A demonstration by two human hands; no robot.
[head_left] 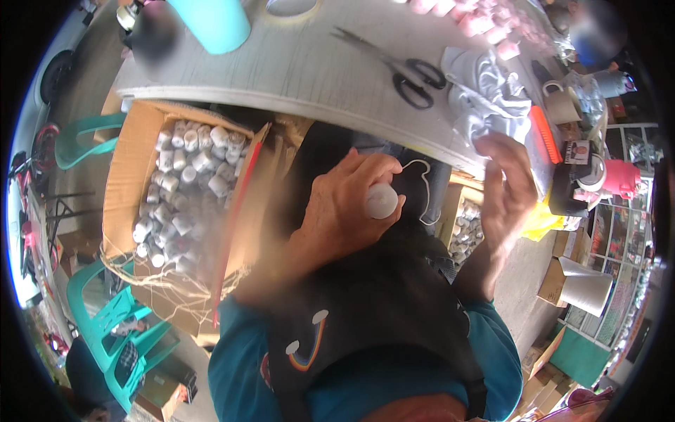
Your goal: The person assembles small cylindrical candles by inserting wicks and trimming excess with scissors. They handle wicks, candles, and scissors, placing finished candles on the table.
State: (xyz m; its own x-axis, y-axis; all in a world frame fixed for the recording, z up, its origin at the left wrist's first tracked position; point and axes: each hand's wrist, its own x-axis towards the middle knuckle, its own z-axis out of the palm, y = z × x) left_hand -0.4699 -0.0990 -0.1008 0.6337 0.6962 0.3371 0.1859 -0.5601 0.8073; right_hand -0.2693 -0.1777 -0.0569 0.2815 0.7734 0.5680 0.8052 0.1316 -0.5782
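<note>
My left hand [351, 200] is closed around a small white cylinder [382, 201], its pale round end turned up toward me. A thin white string [426, 184] curls beside the fingertips and hangs down to the right; whether it is joined to the cylinder I cannot tell. My right hand [508, 179] is raised at the table's edge, fingers bent and apart, with nothing visible in them. Just beyond its fingertips lies a crumpled whitish cloth [489, 98]. Black-handled scissors [415, 81] rest on the table with the blades partly spread.
A cardboard box [119, 190] of small white-grey cylinders stands at my left; another box [450, 224] of similar pieces sits below the table [302, 84]. On the table are a turquoise container [214, 24], pink pieces [478, 24] and an orange comb-like strip [545, 133]. Green plastic chairs [88, 309] stand left.
</note>
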